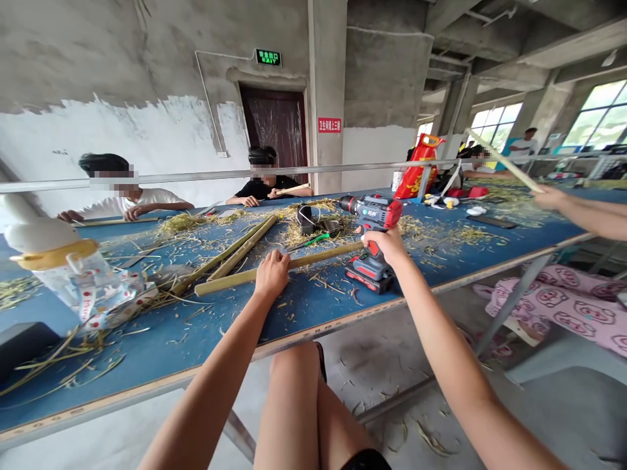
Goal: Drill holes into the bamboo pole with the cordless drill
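My left hand is closed over a long bamboo strip that lies across the blue table. My right hand grips the handle of a red and grey cordless drill, which stands upright on its battery base just right of the strip. Its chuck points left, above the strip. Two more bamboo strips lie slanted behind my left hand.
Bamboo shavings litter the table. A clear water bottle with a yellow lid lies at the left. Two people sit across the table; another person's arm at the right holds a bamboo stick. A red bag stands further back. A metal rail runs above the table.
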### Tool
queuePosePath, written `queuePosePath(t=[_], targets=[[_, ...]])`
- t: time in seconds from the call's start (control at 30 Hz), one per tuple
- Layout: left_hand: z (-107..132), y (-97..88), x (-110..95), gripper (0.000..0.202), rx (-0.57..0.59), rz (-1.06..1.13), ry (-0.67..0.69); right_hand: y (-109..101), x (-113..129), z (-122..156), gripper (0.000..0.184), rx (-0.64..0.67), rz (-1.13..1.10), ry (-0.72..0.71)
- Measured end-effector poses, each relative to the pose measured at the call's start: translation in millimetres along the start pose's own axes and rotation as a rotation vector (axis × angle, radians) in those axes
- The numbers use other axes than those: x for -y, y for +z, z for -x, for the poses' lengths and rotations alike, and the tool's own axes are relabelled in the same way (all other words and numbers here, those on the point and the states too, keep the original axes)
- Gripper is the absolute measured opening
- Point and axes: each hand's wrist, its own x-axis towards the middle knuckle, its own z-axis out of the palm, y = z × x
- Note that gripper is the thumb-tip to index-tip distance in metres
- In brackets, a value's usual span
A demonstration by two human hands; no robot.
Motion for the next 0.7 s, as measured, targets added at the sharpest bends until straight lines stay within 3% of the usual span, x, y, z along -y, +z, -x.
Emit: queuePosePath(t=[0.27, 0.7], targets=[[-1.4, -2.4, -7.2, 0.031, -0.039, 0.011, 0.003, -2.5, -0.4, 0.8, 0.015, 0.002, -0.002, -0.022], [-6.0, 9.5, 25.5, 0.039, 0.093, 0.186, 0.079, -10.8, -6.3, 0.0, 0.019, 0.12, -0.049, 0.0]])
